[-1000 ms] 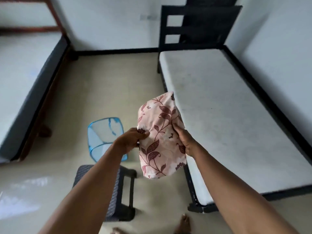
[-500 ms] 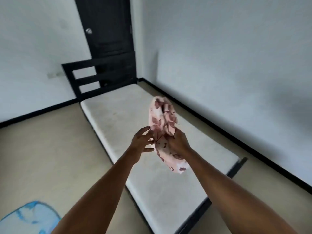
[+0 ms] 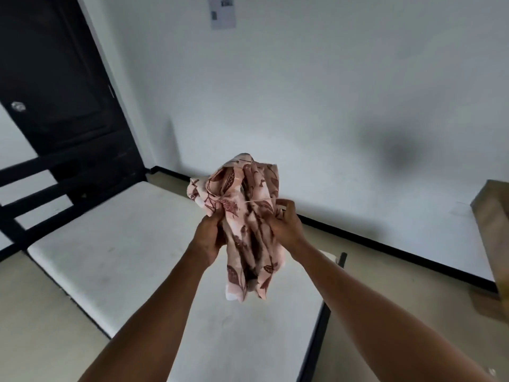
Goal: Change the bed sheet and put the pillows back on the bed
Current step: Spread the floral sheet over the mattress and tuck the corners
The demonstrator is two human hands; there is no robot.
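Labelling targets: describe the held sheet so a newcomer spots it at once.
Find the bare white mattress by the black door. Over its near end, left hand and right hand grip a bunched bed sheet. It alone is patterned: pink with dark red leaves.

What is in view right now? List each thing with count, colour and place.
floral sheet: one, pink with brown leaves, bunched, held up over the bed
mattress: one, white, bare, on the bed frame
bed frame: one, black, slatted headboard at left
door: one, dark, upper left
paper: one, white, on the wall at top
wooden furniture: one, brown, right edge, partly cut off
floor: beige, around the bed
left hand: grips the sheet's left side
right hand: grips the sheet's right side
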